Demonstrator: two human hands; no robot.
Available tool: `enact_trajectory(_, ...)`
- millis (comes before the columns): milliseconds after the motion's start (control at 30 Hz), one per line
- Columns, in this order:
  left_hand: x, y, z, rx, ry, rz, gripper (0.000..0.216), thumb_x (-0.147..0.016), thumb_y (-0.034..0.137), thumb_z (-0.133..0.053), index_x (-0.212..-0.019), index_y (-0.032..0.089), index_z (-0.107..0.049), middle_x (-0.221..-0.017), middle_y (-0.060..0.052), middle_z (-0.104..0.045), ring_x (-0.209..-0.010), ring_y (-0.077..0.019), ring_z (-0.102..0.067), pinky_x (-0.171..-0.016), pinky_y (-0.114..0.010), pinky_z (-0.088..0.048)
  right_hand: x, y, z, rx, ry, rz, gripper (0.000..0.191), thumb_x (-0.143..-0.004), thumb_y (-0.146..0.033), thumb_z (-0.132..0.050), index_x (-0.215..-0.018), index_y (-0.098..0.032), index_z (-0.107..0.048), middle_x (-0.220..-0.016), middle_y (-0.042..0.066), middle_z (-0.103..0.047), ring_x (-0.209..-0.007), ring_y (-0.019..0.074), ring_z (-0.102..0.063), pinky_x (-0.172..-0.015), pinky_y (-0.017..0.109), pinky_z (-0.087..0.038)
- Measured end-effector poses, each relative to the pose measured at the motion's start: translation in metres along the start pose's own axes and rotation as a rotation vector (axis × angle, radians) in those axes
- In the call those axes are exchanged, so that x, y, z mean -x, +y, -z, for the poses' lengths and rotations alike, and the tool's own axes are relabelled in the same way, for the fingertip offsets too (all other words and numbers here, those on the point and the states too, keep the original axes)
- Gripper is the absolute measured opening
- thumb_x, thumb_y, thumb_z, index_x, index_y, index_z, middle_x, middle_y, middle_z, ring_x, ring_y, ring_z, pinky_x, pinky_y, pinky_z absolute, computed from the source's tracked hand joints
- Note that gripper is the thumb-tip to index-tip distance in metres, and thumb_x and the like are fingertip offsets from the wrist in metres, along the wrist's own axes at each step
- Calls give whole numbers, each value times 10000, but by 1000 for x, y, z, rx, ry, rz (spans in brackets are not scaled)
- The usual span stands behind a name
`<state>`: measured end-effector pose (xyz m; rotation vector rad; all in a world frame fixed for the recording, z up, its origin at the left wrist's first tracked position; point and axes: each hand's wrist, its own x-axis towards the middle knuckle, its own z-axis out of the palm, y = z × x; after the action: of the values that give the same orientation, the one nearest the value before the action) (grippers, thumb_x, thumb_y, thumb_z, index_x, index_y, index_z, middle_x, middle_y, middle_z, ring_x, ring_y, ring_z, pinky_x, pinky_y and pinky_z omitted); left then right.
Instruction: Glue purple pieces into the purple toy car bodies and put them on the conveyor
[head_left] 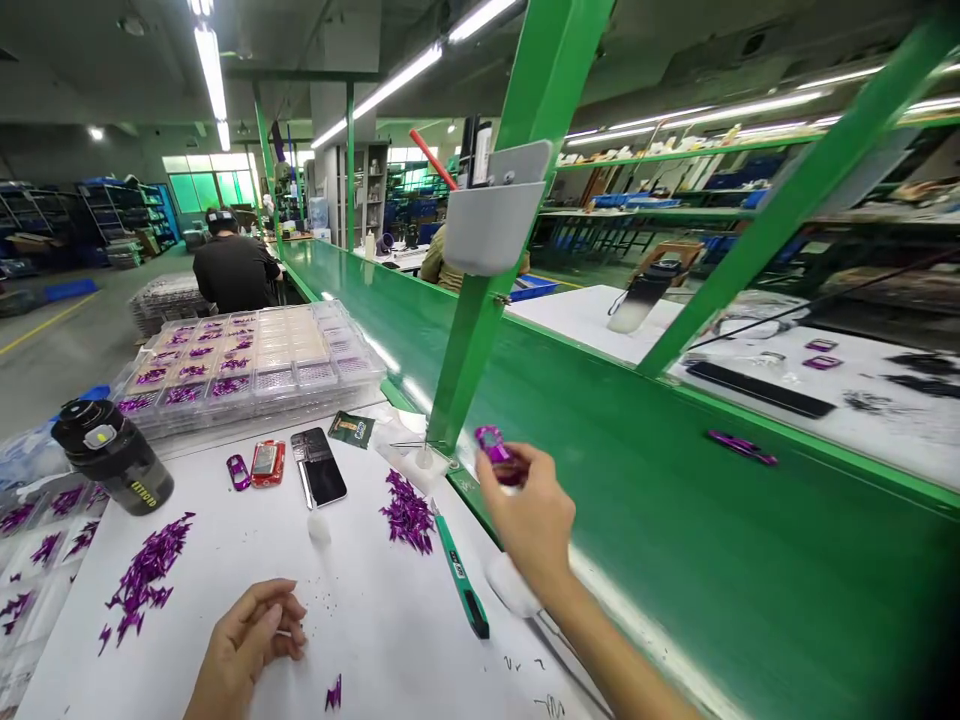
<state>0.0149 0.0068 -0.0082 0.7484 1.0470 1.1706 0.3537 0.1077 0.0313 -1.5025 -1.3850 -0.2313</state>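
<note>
We pinch a glossy purple toy car [493, 447] in the fingertips of our right hand [529, 520], raised just above the near edge of a green conveyor belt [675, 560] and beyond the corner of a white work table [180, 660]. Our left hand [247, 640] rests low on the table, well apart from the right, its fingers curled together; they may close on a thin sliver, but from this angle we cannot tell.

Below the raised right hand, a green-handled tool [459, 572] lies on the table beside a heap of purple slivers [407, 512]. A second heap of purple slivers [146, 580] lies to the left. At the far side of the table sit a small purple car [238, 472], a red car-shaped piece [268, 463] and a smartphone [319, 467]. A black tumbler [112, 455] stands at far left, near stacked clear plastic trays [255, 365] filled with purple parts.

To the right, a second purple car [742, 447] lies on the belt. A green steel upright [480, 300] rises from the belt's edge, carrying a grey wall pocket [491, 225]. Farther along the line, a co-worker in black [234, 265] sits with their back to us.
</note>
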Motion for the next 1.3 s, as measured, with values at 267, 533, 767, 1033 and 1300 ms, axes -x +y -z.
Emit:
enact_trajectory(267,16,-19,-13,211,-89,184,655,-773,541,-800,-1358,321,-603,-1028,-87,-711,-875,-254,-703,-757,-381,-556,139,-138,-19,-223,-373,723,237,-955,-81,-388,-1046,-125,-602,-713,43,-653,-573,163,-575,-499,285,-468)
enact_trajectory(533,6,6,-10,318,-23,206,591,-827,429,-768,-1309,270,-466,-968,-58,-689,-895,-261,-706,-740,-395,-557,107,-127,-34,-465,-636,208,144,-961,-315,-574,-974,-219,-681,-890,34,-726,-827,164,-696,-734,285,-581)
enact_trajectory(767,2,8,-2,269,-42,169,505,-879,360,-673,-1326,257,-462,-829,5,-577,-750,-191,-629,-584,-326,-534,75,-129,-93,-471,-656,106,227,-860,-312,-653,-1047,-186,-686,-1053,96,-755,-1001,246,-726,-853,387,-603)
enact_trajectory(1033,-2,14,-1,203,-44,200,726,-766,332,-815,-1409,293,-481,-958,-29,-580,-716,-142,-576,-513,-254,-448,73,-163,-47,-554,-375,-56,162,-989,-297,-531,-899,-209,-634,-669,-24,-613,-522,113,-567,-475,223,-446)
enact_trajectory(1300,-6,6,2,267,-56,166,763,-661,280,-919,-1339,291,-568,-928,-9,-567,-717,-114,-531,-562,-250,-470,101,-164,-31,-803,-382,336,335,-819,42,-587,-764,-234,-405,-639,-52,-389,-538,92,-405,-460,245,-352)
